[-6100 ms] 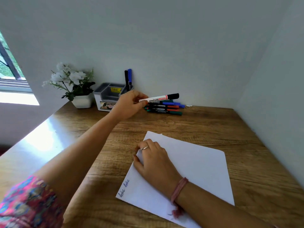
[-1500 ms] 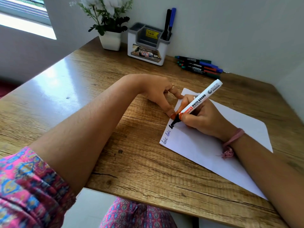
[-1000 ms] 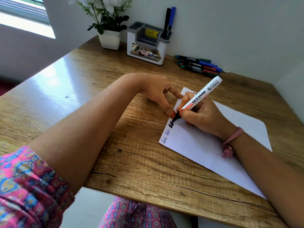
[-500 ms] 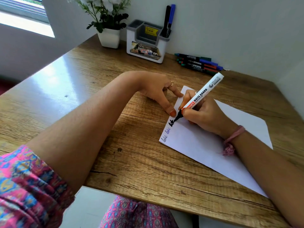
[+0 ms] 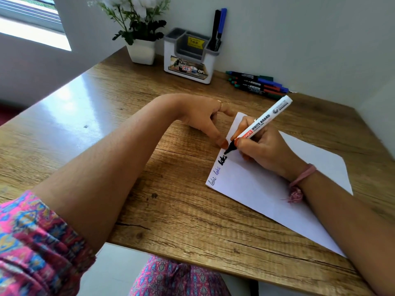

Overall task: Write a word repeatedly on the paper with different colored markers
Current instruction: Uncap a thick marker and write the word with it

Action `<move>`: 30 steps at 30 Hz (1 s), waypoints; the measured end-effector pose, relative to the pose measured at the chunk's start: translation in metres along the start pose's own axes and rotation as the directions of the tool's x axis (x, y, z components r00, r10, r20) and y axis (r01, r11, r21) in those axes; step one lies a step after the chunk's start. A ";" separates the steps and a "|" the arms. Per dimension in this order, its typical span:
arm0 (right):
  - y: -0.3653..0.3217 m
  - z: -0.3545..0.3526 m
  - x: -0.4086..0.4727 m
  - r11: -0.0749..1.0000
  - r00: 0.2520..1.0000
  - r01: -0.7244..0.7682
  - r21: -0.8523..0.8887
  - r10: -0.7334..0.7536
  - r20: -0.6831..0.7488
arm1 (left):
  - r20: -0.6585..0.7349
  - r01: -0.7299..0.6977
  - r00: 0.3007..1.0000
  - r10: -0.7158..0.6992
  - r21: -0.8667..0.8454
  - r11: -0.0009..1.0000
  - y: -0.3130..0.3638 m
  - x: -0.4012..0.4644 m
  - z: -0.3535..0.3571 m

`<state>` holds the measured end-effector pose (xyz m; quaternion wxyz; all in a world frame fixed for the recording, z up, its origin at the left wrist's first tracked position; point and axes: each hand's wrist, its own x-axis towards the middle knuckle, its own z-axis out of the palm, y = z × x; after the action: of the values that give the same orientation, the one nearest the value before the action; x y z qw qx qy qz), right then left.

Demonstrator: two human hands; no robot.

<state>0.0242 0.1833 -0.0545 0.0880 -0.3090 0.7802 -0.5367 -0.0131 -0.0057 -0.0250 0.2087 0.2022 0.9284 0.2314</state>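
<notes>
At frame centre, the right hand [image 5: 266, 147] grips one marker [image 5: 261, 124], tip on the paper [image 5: 277, 189] bearing three words; the left hand [image 5: 205, 118], fingers extended, presses its edge; two pens [image 5: 219, 24] stand upper centre.

A wooden desk [image 5: 132, 107] fills the view, its far edge set against a pale wall [image 5: 299, 39]. Near the far left corner stands a white pot of white flowers [image 5: 141, 51], and just to its right a white and grey desk organizer [image 5: 189, 60] with a yellow price sticker. A window [image 5: 30, 11] shows at the upper left, throwing a bright glare on the desk's left edge.
</notes>
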 end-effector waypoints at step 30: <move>-0.001 -0.008 0.006 0.891 0.925 -0.149 0.428 0.279 -0.257 | -0.194 -0.192 0.978 0.079 -0.679 0.708 -0.027 -0.014 -0.002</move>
<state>0.0163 0.1861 -0.0491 0.0846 -0.1068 0.6871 -0.7137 -0.0100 -0.0347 -0.0333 0.1812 0.1590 0.7692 0.5917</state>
